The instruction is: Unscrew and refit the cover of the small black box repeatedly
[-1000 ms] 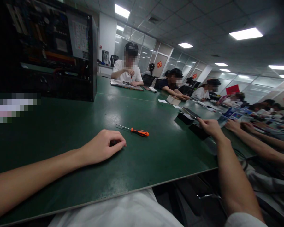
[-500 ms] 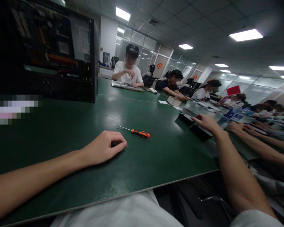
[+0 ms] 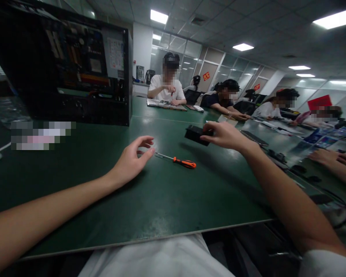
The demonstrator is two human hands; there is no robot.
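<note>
Green tabletop (image 3: 175, 207) underneath it all, with the orange-handled screwdriver (image 3: 184, 163) lying flat on it as the fixed mark.

Far left of the screwdriver and behind it: open computer case (image 3: 75, 69), upright, boards showing, not touched.

Just left of the screwdriver's tip: left hand (image 3: 131, 161), resting on its outer edge, fingers uncurled and apart from the thumb, nothing between them. A second ago curled shut against the table over something small and dark; now loosened, and that dark thing no longer to be seen. Close to the metal tip, not touching it.

Screwdriver itself unmoved on the table, tip toward the left hand, handle toward the right.

Just behind and right of the handle: black block (image 3: 194, 134), clear of the table, pinched at its near end by the right hand (image 3: 225, 135). A second ago stretched out to dark boxes well to the right of the screwdriver; since then closed on one, lifted, swung inward. Pick-up done, by the look of it, with the block in the air and nearly above the tool.

Far right of the screwdriver: a co-worker's hands (image 3: 331, 157) at their own things.
</note>
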